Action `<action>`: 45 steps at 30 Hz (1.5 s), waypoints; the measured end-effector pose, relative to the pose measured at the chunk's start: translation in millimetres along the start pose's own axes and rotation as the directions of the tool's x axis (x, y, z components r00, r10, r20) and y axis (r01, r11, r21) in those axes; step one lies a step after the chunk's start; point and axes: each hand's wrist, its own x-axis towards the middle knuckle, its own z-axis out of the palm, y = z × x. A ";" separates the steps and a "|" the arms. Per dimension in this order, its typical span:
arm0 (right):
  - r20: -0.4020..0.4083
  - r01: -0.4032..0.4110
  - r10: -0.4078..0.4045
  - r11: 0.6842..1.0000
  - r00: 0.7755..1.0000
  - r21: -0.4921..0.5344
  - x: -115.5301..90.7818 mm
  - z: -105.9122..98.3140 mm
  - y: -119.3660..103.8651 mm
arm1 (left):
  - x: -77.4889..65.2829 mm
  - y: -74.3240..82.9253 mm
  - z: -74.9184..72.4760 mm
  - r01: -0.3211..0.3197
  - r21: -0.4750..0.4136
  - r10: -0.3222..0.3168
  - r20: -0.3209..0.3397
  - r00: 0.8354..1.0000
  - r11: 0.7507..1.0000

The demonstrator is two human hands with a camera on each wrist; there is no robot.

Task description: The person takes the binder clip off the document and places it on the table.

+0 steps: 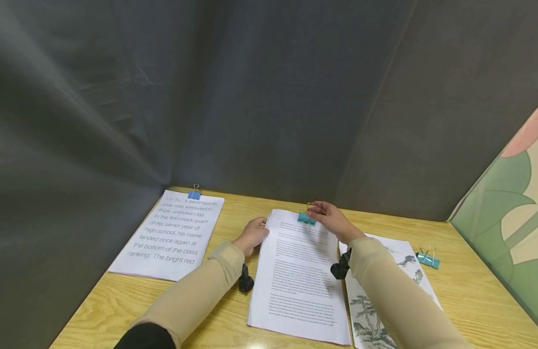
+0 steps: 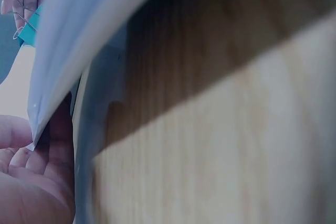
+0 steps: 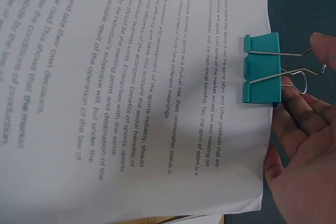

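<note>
A stack of printed paper [image 1: 301,276] lies in front of me, its upper part raised off the table. My left hand [image 1: 253,233] pinches its upper left edge; in the left wrist view the thumb [image 2: 13,131] is on one side and the fingers on the other. A teal binder clip [image 3: 262,69] sits on the top edge of the stack, with its wire handles pointing outward. My right hand [image 1: 332,220] is at this clip, thumb by the handle ends and fingers curled behind. Part of the clip is hidden by that hand in the head view.
At the left lies another text stack [image 1: 166,237] with a blue binder clip [image 1: 194,195]. Sheets with an ink landscape [image 1: 371,315] lie partly under my right forearm. Another teal clip [image 1: 428,259] rests to their right. A dark curtain [image 1: 269,106] hangs behind the wooden table [image 1: 478,291].
</note>
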 end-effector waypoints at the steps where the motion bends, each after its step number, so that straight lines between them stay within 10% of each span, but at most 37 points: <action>1: 0.000 -0.001 0.000 1.000 1.000 -0.005 -0.5 -0.3 0.4 | 0.4 -0.3 0.2 0.000 -0.002 0.000 0.003 1.000 1.000; 45: -0.053 0.087 -0.089 0.995 0.995 -0.039 -2.2 2.8 1.5 | 2.5 -3.8 4.0 -0.020 -0.038 0.020 0.003 1.000 0.999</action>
